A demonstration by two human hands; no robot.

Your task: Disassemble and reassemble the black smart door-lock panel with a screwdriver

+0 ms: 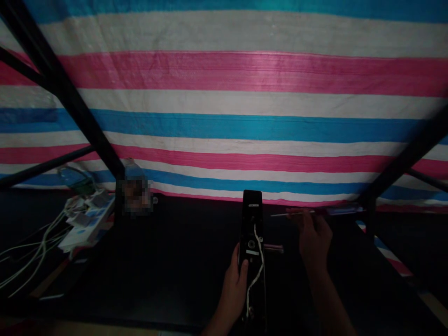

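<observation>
My left hand (238, 280) grips the left side of a long, narrow black device casing (257, 275), which stands out lengthwise in front of me. A white cable (261, 268) runs down its face, past a round fitting and small white labels. To the right of the casing, my right hand (313, 233) is closed around a screwdriver (345, 210). Its thin shaft points left toward the casing without touching it, and its translucent purplish handle extends right. Beside the casing's right edge lies a small pinkish object (275, 248), too dim to identify.
On the left, a white power strip (87, 228) holds plugs with pale cables (44, 247). A dark phone-like slab (66, 277) lies nearby. A blurred-out item (137, 193) stands by the left black frame bar (70, 88). Striped sheeting (245, 102) hangs behind the black tabletop (168, 275).
</observation>
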